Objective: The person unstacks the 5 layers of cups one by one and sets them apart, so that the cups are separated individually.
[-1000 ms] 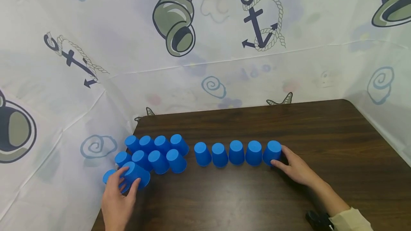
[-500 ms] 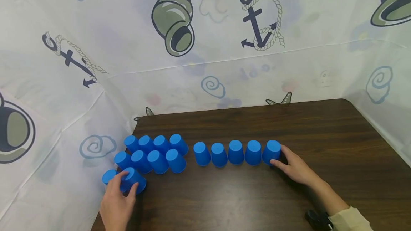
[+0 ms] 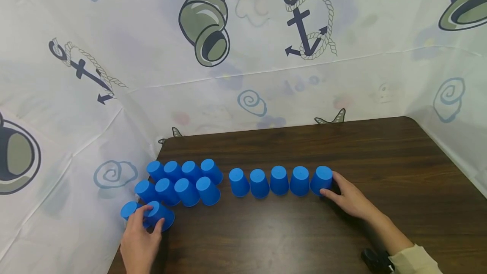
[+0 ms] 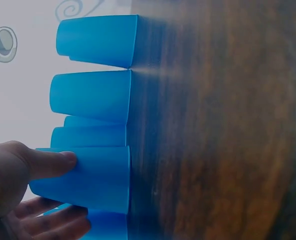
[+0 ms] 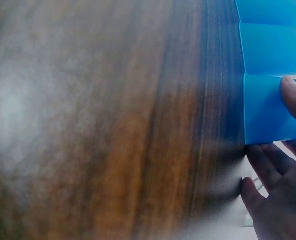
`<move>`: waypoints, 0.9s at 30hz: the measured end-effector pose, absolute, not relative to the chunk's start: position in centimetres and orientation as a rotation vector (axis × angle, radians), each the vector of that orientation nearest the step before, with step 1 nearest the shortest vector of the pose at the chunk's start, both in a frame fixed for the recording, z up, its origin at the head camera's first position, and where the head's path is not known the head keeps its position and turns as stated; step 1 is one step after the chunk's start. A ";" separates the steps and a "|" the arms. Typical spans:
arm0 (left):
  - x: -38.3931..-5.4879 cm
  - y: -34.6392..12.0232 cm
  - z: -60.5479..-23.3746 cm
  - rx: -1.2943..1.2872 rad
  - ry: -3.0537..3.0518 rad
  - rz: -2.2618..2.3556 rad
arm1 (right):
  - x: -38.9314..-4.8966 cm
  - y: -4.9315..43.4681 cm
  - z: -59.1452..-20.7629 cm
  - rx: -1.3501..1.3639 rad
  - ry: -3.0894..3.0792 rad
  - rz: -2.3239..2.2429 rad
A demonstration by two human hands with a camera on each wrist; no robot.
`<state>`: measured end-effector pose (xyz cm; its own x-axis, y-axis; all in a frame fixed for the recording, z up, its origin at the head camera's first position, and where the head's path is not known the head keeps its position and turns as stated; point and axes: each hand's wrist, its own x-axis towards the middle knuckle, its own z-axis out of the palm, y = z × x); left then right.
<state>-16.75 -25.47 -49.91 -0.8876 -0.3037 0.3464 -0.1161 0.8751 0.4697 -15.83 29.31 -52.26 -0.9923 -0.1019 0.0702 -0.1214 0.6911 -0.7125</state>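
Note:
My left hand (image 3: 140,238) grips an upside-down blue plastic cup (image 3: 163,218) at the table's left front, thumb on one side and fingers on the other. In the left wrist view that cup (image 4: 95,175) has its rim down at the wood, with other cups beside and behind it. Another blue cup (image 3: 128,209) stands just left of it, partly hidden by the hand. Over on the right, my right hand (image 3: 351,200) holds the end cup (image 3: 321,181) of a straight row between thumb and fingers. The right wrist view shows this cup (image 5: 268,110) standing rim down against its neighbour.
Two staggered rows of upside-down blue cups (image 3: 187,191) stand behind the left hand. A separate row of several cups (image 3: 279,180) runs across the middle of the dark wooden table (image 3: 285,231). Patterned white cloth (image 3: 266,67) surrounds the back and sides. A black object (image 3: 374,261) lies near the right sleeve.
My left hand has lowered its cup from a slightly raised, further-back position to the table beside the front-left cup. The right hand and its row have stayed in place.

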 end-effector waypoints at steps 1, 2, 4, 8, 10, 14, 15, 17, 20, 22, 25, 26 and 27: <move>-16.8 -25.5 -49.9 0.310 -2.630 -0.621 | -15.8 29.3 -52.3 0.188 -2.865 1.212; -16.8 -25.5 -50.0 0.312 -2.632 -0.619 | -15.8 29.3 -52.2 0.187 -2.865 1.213; -16.9 -25.5 -50.0 0.316 -2.640 -0.616 | -15.8 29.3 -52.2 0.184 -2.866 1.210; -16.9 -25.5 -49.9 0.324 -2.656 -0.616 | -15.9 29.2 -52.2 0.185 -2.867 1.207; -16.9 -25.5 -49.9 0.325 -2.660 -0.614 | -15.9 29.2 -52.2 0.183 -2.870 1.204; -16.9 -25.5 -49.9 0.325 -2.661 -0.601 | -15.9 29.2 -52.2 0.180 -2.875 1.196; -16.9 -25.4 -49.9 0.324 -2.660 -0.597 | -15.9 29.2 -52.3 0.181 -2.875 1.194; -16.9 -25.4 -49.9 0.321 -2.657 -0.591 | -15.9 29.3 -52.3 0.183 -2.872 1.196; -16.9 -25.3 -49.8 0.319 -2.652 -0.587 | -15.9 29.3 -52.3 0.185 -2.870 1.199; -16.8 -25.2 -49.7 0.320 -2.654 -0.586 | -15.9 29.3 -52.3 0.185 -2.868 1.203; -16.7 -25.2 -49.5 0.331 -2.656 -0.579 | -15.8 29.3 -52.3 0.186 -2.869 1.205; -16.6 -25.2 -49.3 0.334 -2.656 -0.574 | -15.8 29.3 -52.3 0.186 -2.869 1.204; -16.5 -25.2 -49.2 0.335 -2.654 -0.572 | -15.8 29.4 -52.3 0.188 -2.868 1.205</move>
